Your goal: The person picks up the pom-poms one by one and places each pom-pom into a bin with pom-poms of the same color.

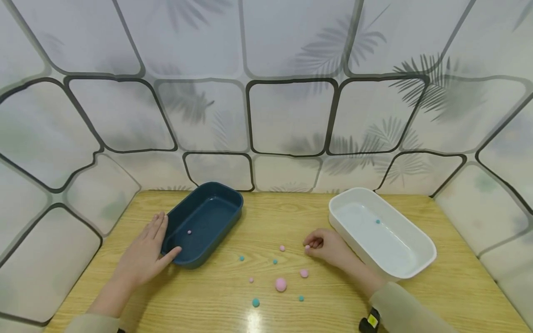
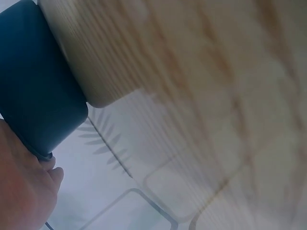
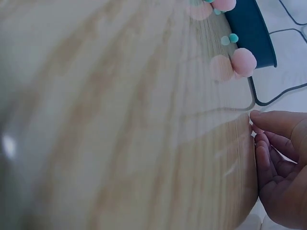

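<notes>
In the head view my left hand rests against the near left corner of a dark blue rectangular dish. Its straight fingers lie along the left rim, and the thumb reaches over the near end. One small pink pompom lies inside this dish. My right hand pinches a small pink pompom between thumb and fingertips, low over the table beside the white dish. A small teal pompom lies in the white dish. The right wrist view shows the thumb close to the curled fingers.
Between the dishes, several pink and teal pompoms are scattered on the wooden table, among them a large pink pompom and a teal pompom. A patterned wall stands behind the table's back edge.
</notes>
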A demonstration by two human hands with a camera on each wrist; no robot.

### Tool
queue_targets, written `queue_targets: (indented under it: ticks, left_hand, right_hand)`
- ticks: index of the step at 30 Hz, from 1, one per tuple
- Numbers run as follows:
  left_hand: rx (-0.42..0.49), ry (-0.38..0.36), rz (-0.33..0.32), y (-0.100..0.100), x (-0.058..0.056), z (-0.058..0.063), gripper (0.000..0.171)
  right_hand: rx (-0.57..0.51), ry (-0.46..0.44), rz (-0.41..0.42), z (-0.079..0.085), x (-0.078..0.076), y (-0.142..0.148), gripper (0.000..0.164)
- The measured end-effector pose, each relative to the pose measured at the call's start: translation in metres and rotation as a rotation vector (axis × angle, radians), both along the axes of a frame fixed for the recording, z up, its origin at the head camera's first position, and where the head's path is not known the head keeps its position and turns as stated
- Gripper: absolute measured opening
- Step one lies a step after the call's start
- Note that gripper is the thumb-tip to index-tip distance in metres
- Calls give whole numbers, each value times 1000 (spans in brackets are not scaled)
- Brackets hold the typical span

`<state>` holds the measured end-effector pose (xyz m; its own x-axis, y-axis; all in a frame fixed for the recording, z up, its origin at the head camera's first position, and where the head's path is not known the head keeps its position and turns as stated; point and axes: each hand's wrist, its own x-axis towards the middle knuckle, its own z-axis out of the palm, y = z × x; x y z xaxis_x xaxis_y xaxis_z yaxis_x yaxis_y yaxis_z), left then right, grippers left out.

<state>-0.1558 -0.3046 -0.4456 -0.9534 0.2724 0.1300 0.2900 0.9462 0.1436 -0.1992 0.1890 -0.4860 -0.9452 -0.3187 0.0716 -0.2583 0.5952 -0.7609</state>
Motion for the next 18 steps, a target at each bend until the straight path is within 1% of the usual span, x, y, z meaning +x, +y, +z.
queue_targets:
  ticks: [11,15,18]
  left_hand:
    - [-5,2,3,0,-1,-1,99]
    - [-6,4,2,0,-3,-1,99]
    - [-7,2,1,0,-2,-1,100]
  right_hand:
    - [47,-57,-58,7,-4,-5,6]
    - [50,-64,-69,12,-7,-9,5]
    - [44,-61,-54,17,-9,-14,4]
